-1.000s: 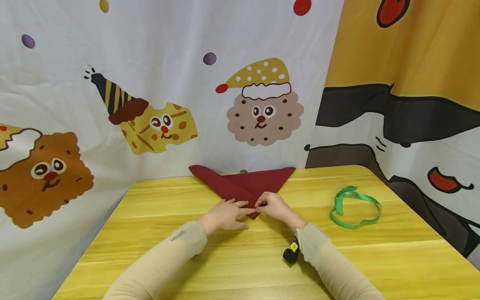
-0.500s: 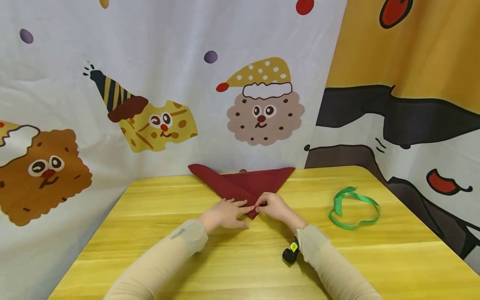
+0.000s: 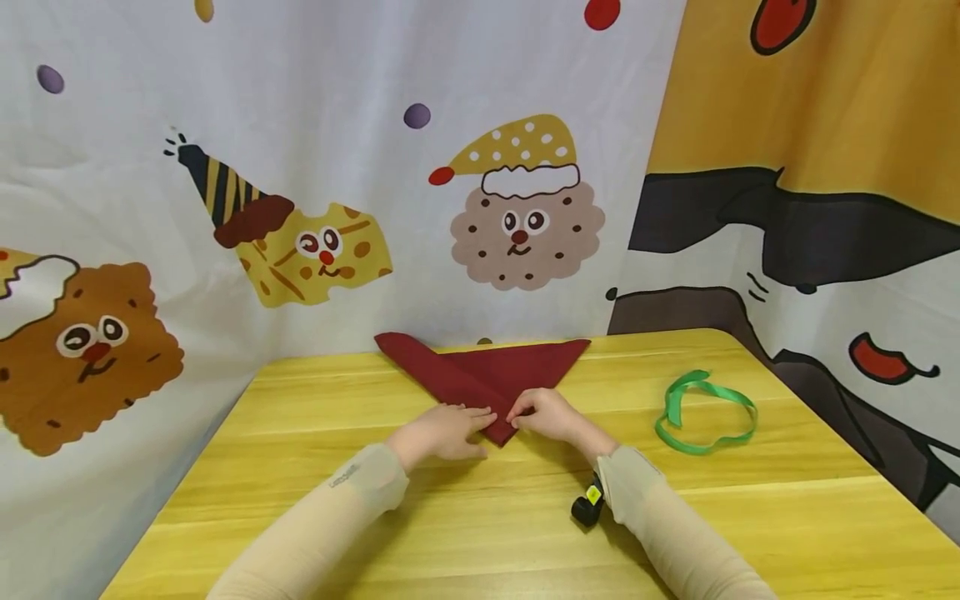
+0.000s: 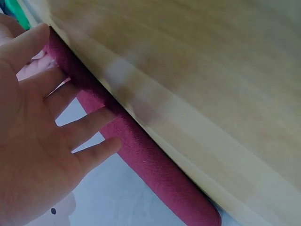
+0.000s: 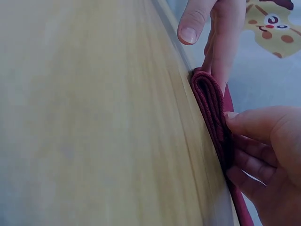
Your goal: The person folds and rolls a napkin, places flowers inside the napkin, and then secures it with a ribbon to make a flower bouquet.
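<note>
L hand [image 3: 442, 432] rests fingers spread on the folded maroon cloth [image 3: 465, 379] nr the far edge of the table [image 3: 487, 533], R hand [image 3: 551, 417] pinches its edge by the near tip; layers may slip if L lifts or R tugs.

Maroon cloth [image 3: 483, 379], folded in layers, V-shaped, on a wood-grain table [image 3: 465, 533]

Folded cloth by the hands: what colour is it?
The folded cloth is plain dark red; the head view shows it best.
</note>
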Motion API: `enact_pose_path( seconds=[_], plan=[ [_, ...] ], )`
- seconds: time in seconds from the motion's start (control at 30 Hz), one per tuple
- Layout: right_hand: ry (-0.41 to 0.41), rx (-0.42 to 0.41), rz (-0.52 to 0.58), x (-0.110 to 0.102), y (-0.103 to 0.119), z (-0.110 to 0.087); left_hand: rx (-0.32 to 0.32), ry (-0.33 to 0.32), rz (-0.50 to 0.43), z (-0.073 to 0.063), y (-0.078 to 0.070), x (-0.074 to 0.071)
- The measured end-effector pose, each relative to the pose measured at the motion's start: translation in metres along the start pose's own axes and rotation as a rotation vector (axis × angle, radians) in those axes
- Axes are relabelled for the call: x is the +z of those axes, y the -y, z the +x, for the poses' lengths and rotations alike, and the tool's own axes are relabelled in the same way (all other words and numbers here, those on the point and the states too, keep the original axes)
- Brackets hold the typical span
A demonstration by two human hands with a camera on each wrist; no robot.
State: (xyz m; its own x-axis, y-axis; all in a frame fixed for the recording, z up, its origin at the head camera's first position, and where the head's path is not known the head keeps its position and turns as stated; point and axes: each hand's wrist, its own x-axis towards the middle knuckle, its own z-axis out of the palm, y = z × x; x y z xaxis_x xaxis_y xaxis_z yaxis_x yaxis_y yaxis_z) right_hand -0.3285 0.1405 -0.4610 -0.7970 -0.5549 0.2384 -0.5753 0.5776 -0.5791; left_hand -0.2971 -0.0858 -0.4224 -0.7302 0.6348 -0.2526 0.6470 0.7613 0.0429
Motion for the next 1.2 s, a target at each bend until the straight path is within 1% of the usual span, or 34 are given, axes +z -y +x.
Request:
enact_pose_path(
  seconds=[0.07,0.2,0.3,0.47,0.57,0.67,0.77,0.9,0.97,1.07,1.2],
  plan=[
    [0.018,-0.006,-0.014,0.0,0.003,-0.001,0.009,-0.003,-0.001,-0.003,0.0,0.0],
    [0.041,-0.052,-0.015,0.001,0.005,-0.003,0.02,-0.003,-0.003,-0.01,-0.002,-0.002],
    [0.056,-0.076,0.034,0.001,0.003,-0.005,0.015,0.001,0.008,-0.012,-0.004,-0.002],
    [0.065,-0.067,0.13,0.0,-0.002,-0.007,-0.023,0.005,0.029,-0.014,-0.011,-0.003],
    [0.073,-0.071,0.153,0.0,-0.004,-0.007,-0.042,0.003,0.042,-0.015,-0.014,-0.003],
    [0.088,-0.074,0.168,0.001,-0.004,-0.006,-0.039,-0.007,0.062,-0.016,-0.014,-0.004],
    [0.095,-0.073,0.187,0.002,-0.005,-0.005,-0.01,-0.047,0.069,-0.014,-0.011,-0.004],
    [0.095,-0.053,0.233,0.003,-0.008,-0.003,0.03,-0.136,0.075,-0.01,-0.008,-0.004],
    [0.09,-0.051,0.239,0.004,-0.009,-0.003,0.043,-0.176,0.089,-0.007,-0.008,-0.003],
    [0.081,-0.064,0.195,0.004,-0.008,-0.002,0.061,-0.225,0.097,-0.003,-0.008,0.0],
    [0.064,-0.103,0.09,0.003,-0.002,-0.003,0.082,-0.287,0.111,0.001,-0.01,0.003]
  ],
)
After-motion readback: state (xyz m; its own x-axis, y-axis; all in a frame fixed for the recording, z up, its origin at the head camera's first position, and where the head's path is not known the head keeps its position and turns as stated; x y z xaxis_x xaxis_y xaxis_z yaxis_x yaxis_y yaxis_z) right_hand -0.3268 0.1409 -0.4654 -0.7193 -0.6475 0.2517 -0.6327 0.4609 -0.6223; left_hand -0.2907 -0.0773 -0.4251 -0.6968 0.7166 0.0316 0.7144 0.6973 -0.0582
